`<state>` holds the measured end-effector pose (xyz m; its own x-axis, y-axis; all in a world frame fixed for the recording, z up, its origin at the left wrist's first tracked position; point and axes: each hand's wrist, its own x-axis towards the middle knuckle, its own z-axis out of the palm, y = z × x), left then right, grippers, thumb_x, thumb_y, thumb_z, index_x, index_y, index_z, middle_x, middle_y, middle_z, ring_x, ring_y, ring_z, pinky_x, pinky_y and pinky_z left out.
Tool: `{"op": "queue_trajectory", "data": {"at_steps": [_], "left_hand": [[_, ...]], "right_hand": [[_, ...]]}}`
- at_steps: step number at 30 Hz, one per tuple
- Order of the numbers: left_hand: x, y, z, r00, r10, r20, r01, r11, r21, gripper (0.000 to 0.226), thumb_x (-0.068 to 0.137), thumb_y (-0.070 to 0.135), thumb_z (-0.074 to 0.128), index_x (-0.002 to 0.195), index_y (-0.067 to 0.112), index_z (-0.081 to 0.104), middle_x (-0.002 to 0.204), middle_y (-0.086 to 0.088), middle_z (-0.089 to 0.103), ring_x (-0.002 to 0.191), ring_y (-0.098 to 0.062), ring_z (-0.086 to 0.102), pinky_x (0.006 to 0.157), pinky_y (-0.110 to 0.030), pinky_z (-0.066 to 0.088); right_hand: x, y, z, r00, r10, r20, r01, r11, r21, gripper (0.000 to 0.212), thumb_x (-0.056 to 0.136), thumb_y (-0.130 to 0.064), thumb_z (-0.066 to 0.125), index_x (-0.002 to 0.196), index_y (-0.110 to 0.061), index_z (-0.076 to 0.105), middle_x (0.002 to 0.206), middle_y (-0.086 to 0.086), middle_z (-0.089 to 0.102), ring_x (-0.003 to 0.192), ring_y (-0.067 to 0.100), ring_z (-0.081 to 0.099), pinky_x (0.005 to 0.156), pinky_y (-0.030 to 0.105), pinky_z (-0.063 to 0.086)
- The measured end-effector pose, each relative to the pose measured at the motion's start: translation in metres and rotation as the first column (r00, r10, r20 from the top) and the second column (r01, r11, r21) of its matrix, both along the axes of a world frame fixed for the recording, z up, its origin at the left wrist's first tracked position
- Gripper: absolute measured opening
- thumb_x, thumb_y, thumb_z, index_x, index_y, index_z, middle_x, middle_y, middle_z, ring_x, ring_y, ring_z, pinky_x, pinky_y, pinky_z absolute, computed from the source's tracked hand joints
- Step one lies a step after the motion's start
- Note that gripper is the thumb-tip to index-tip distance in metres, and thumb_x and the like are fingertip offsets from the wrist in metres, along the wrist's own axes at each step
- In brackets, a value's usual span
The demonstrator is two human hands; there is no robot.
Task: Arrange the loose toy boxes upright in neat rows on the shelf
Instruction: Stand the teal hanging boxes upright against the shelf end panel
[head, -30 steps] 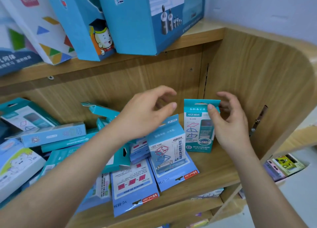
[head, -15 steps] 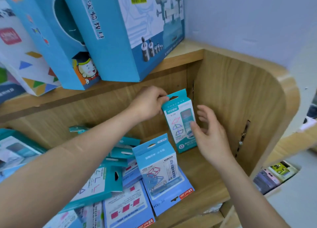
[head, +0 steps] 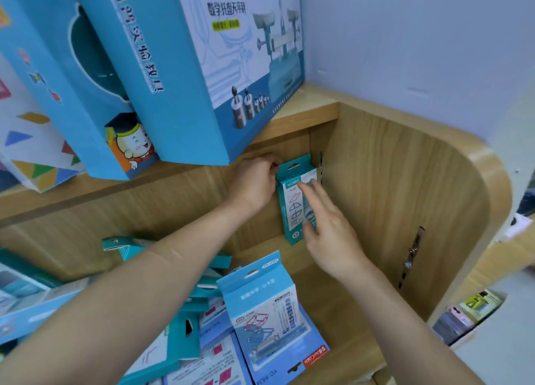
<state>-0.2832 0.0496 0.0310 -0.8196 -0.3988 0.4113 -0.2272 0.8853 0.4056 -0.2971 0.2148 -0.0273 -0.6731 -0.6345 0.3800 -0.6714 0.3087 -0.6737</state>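
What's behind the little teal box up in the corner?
Only the shelf's wooden back panel shows around the little teal box, which stands in the corner by the side wall. The box itself covers the spot right behind it, so I can't see there.

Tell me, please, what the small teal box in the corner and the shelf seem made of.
Small teal box: printed cardboard, probably, slightly glossy; creased edges and a punched hang tab show. Shelf: pale wood-grain board, smooth and matte, likely laminate or veneer; solid wood cannot be ruled out.
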Motion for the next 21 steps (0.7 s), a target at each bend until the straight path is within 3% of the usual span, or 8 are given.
{"op": "queue_trajectory", "data": {"at_steps": [2, 5, 8, 11, 17, 19, 21], "left_hand": [[0.003, 0.002, 0.003, 0.999, -0.020, -0.035, 0.020, 1.000, -0.010, 0.027, 0.092, 0.004, 0.050, 0.113, 0.013, 0.064, 0.114, -0.008, 0.066, 0.103, -0.022, 0.061, 0.086, -0.021, 0.045], [0.017, 0.004, 0.003, 0.997, -0.040, -0.066, 0.036, 0.997, -0.071, 0.030, 0.092, 0.008, 0.051, 0.119, 0.017, 0.062, 0.125, -0.008, 0.056, 0.110, -0.022, 0.056, 0.094, -0.025, 0.043], [0.027, 0.005, -0.002, 0.991, -0.075, 0.111, 0.087, 0.990, -0.107, 0.033, 0.096, 0.018, 0.048, 0.127, 0.021, 0.057, 0.127, -0.007, 0.058, 0.111, -0.022, 0.057, 0.093, -0.029, 0.046], [0.027, 0.003, -0.005, 0.961, -0.117, 0.250, 0.134, 0.990, -0.052, 0.042, 0.095, 0.014, 0.047, 0.136, 0.021, 0.048, 0.129, -0.004, 0.060, 0.114, -0.020, 0.058, 0.095, -0.030, 0.047], [0.029, 0.000, -0.001, 0.938, -0.191, 0.289, 0.138, 0.972, 0.192, 0.050, 0.093, 0.002, 0.046, 0.141, 0.015, 0.039, 0.133, -0.006, 0.056, 0.122, -0.016, 0.052, 0.103, -0.026, 0.041], [0.039, -0.002, 0.006, 0.933, -0.217, 0.287, 0.147, 0.958, 0.246, 0.048, 0.094, 0.003, 0.048, 0.140, 0.015, 0.041, 0.135, -0.005, 0.054, 0.123, -0.013, 0.050, 0.103, -0.021, 0.038], [0.056, -0.001, 0.015, 0.933, -0.247, 0.263, 0.164, 0.940, 0.300, 0.040, 0.095, 0.009, 0.051, 0.133, 0.016, 0.050, 0.131, -0.001, 0.057, 0.119, -0.009, 0.052, 0.101, -0.020, 0.038]], "right_hand": [[-0.004, -0.004, 0.004, 0.996, -0.020, -0.085, 0.028, 0.995, 0.093, 0.068, 0.093, -0.010, 0.048, 0.149, -0.029, 0.015, 0.159, -0.005, 0.006, 0.144, 0.019, 0.016, 0.114, 0.036, 0.030], [-0.012, -0.011, 0.009, 0.988, -0.031, -0.152, 0.060, 0.979, 0.194, 0.071, 0.092, -0.012, 0.051, 0.150, -0.026, 0.013, 0.159, 0.001, 0.005, 0.144, 0.023, 0.010, 0.114, 0.036, 0.024], [-0.018, -0.016, 0.011, 0.984, -0.059, -0.168, 0.105, 0.955, 0.278, 0.075, 0.090, -0.017, 0.057, 0.149, -0.027, 0.013, 0.158, 0.003, 0.008, 0.145, 0.025, 0.005, 0.114, 0.041, 0.023], [-0.021, -0.021, 0.011, 0.985, -0.065, -0.161, 0.112, 0.946, 0.306, 0.074, 0.090, -0.020, 0.057, 0.149, -0.027, 0.014, 0.158, 0.002, 0.011, 0.145, 0.024, 0.006, 0.114, 0.041, 0.023], [-0.022, -0.020, 0.013, 0.997, -0.022, -0.067, 0.038, 0.968, 0.248, 0.065, 0.092, -0.015, 0.052, 0.149, -0.024, 0.020, 0.158, 0.001, 0.015, 0.143, 0.023, 0.021, 0.111, 0.039, 0.034], [-0.018, -0.013, 0.019, 0.995, 0.007, -0.100, 0.009, 0.987, 0.159, 0.058, 0.093, -0.015, 0.050, 0.147, -0.024, 0.028, 0.155, -0.001, 0.024, 0.139, 0.020, 0.031, 0.109, 0.039, 0.038], [-0.011, -0.001, 0.027, 0.998, 0.057, -0.027, -0.057, 0.998, 0.011, 0.049, 0.095, -0.018, 0.049, 0.142, -0.025, 0.037, 0.148, -0.004, 0.037, 0.132, 0.014, 0.041, 0.105, 0.038, 0.042]]}}
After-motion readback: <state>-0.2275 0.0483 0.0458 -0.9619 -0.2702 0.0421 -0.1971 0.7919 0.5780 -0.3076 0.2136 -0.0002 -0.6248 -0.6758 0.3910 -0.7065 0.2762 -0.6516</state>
